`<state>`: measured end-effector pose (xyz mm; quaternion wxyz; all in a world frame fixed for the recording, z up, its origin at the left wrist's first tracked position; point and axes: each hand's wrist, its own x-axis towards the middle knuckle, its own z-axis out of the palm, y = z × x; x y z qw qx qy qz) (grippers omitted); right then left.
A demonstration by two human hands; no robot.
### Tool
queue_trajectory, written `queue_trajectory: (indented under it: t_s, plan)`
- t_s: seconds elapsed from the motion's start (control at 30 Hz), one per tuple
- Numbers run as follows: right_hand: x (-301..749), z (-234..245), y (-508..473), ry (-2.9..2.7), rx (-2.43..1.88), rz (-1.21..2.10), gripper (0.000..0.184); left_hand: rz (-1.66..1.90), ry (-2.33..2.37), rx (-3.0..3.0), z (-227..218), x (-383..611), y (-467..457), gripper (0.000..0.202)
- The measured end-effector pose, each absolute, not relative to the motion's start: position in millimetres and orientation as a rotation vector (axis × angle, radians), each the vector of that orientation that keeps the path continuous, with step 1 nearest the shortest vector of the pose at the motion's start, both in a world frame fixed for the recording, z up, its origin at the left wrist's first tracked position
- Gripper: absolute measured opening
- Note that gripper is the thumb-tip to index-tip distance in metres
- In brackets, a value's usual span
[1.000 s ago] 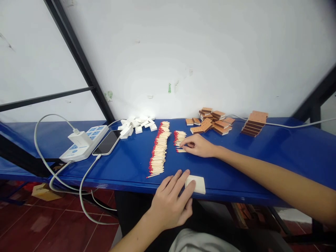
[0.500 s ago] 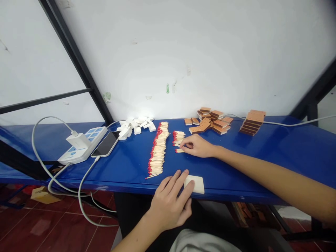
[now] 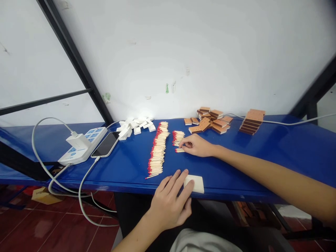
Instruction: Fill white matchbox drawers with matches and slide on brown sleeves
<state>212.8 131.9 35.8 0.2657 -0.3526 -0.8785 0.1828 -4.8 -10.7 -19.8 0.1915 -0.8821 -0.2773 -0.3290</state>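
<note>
Though patchy, wall (image 3: 131, 70) beyond matches (image 3: 158, 150), blue table (image 3: 283, 147).

Bare forearms (image 3: 249, 166), light grey top (image 3: 204, 242), black trousers (image 3: 131, 210)

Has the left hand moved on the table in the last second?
No; judged against the blue tabletop's front edge, the left hand shows no visible shift either way.

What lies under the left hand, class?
A white slab lies partly beneath the left hand, on the blue table. The hand hides part of the slab; anything the palm covers cannot be seen.
</note>
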Motion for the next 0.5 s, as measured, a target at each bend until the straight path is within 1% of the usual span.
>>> queue_trajectory:
  t_s: [0.5]
  plan:
    - [212.8, 38.0, 130.6, -2.377, -0.941, 0.532, 0.021, -0.935, -0.775, -2.481, -18.5, -4.4, -9.9, 0.043]
